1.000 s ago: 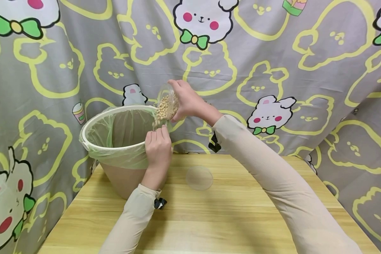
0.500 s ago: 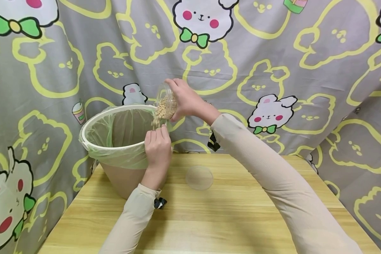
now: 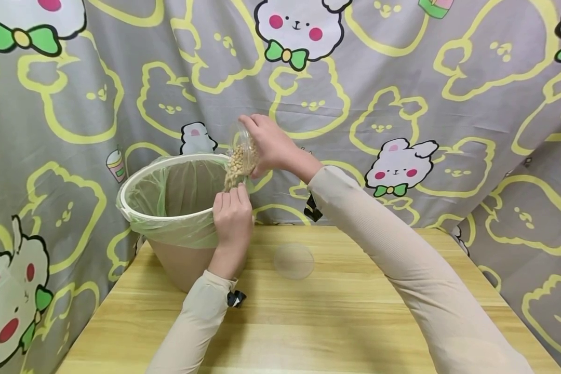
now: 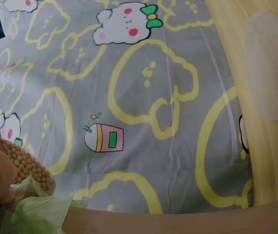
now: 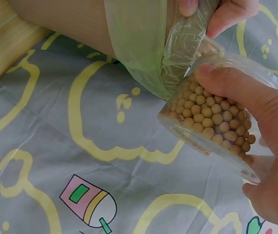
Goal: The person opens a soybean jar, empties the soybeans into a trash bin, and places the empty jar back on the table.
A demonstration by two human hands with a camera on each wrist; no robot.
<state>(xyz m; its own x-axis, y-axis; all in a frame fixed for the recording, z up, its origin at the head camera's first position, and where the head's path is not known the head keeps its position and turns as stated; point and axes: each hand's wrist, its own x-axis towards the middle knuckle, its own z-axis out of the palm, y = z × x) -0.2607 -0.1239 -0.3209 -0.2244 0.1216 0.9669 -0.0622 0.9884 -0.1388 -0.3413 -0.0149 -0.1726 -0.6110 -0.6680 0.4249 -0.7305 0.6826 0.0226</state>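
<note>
My right hand (image 3: 272, 147) grips a clear plastic jar (image 3: 241, 153) of soybeans (image 5: 217, 114). The jar is tipped left and down at the right rim of a bin (image 3: 179, 267), and soybeans lie toward its lowered mouth. My left hand (image 3: 234, 215) is at that rim just below the jar, its fingertips pinching the edge of a thin green bin liner (image 3: 175, 235). Crinkled clear film (image 5: 185, 39) shows by its fingers in the right wrist view. The jar's mouth is partly hidden by the left hand and the film.
A round clear lid (image 3: 293, 261) lies flat on the wooden table (image 3: 336, 311), right of the bin. Behind and beside the table hangs a grey curtain (image 3: 327, 135) with cartoon prints. The bin stands at the table's back left corner.
The right hand and jar have shifted slightly left, with the jar tipped a little further. Fewer soybeans show in it. The left hand, bin and lid look unmoved.
</note>
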